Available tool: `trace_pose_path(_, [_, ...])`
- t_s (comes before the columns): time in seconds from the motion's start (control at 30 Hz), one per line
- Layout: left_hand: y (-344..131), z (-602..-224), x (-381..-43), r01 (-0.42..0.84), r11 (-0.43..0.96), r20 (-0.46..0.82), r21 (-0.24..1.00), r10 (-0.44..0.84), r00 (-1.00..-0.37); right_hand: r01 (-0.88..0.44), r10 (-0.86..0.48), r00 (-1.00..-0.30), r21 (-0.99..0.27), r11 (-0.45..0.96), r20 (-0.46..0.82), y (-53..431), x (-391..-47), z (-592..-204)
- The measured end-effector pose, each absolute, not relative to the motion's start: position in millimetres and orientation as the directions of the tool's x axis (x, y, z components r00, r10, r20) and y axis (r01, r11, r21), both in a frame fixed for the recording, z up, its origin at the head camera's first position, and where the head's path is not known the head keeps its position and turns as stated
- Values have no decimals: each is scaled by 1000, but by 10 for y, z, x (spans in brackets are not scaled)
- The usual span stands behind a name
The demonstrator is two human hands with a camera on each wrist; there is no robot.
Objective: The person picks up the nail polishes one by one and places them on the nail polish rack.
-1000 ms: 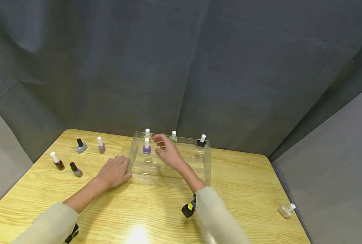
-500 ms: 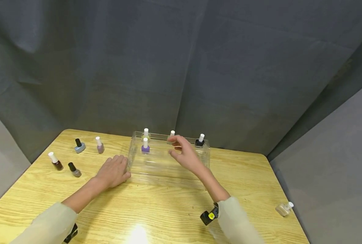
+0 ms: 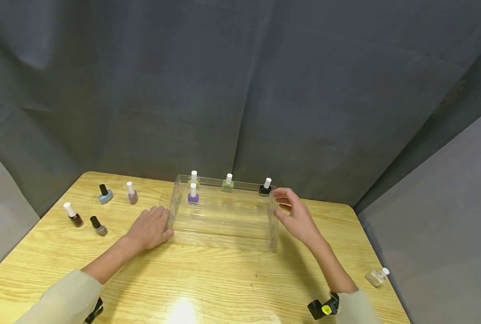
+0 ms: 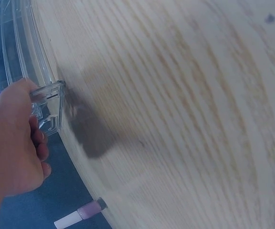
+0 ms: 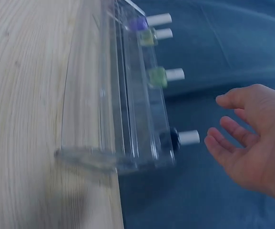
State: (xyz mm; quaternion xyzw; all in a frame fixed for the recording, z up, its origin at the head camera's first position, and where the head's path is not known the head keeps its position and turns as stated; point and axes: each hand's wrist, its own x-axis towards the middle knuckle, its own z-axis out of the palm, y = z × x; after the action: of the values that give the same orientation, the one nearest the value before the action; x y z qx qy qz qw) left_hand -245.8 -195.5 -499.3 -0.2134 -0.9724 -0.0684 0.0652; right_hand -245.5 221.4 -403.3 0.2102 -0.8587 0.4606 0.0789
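Note:
A clear stepped nail polish rack (image 3: pixel 224 234) stands on the table. Its back step bears bottles of yellow-green polish (image 3: pixel 193 178), green polish (image 3: pixel 227 184) and black polish (image 3: pixel 265 189), all white-capped. One step lower at the left sits a purple nail polish (image 3: pixel 193 195). My left hand (image 3: pixel 150 228) holds the rack's left side, its fingertips curled in the left wrist view, with the thumb at the front corner. Beside the rack's right end hovers my right hand (image 3: pixel 297 218), fingers loosely bent and holding nothing; in the right wrist view it is near the black polish's white cap.
Left of the rack stand a light blue polish (image 3: pixel 105 196), a mauve polish (image 3: pixel 133 196), a dark red polish (image 3: pixel 76 219) and a grey polish (image 3: pixel 100 228). A pale beige bottle (image 3: pixel 375 278) lies near the table's right edge. A dark curtain (image 3: pixel 240 99) hangs behind the table.
My right hand has moved rightward across the rack, from near the purple polish, past the green one, to the right end. My left hand has stayed at the rack's left side.

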Motion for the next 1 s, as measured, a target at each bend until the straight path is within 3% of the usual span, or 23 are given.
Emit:
trace_pose_path(0.5, [-1963,-5009,-2482,436,895,166,93,418,-893,-337,-107,-933,-728,598,344,3161,-2051,-4068])
trace_pose_path(1.0, [-1946,-4983,-2454,422,899,169,120,400,-901,-254,80,-903,-676,691,422,3871,-1749,-4304])
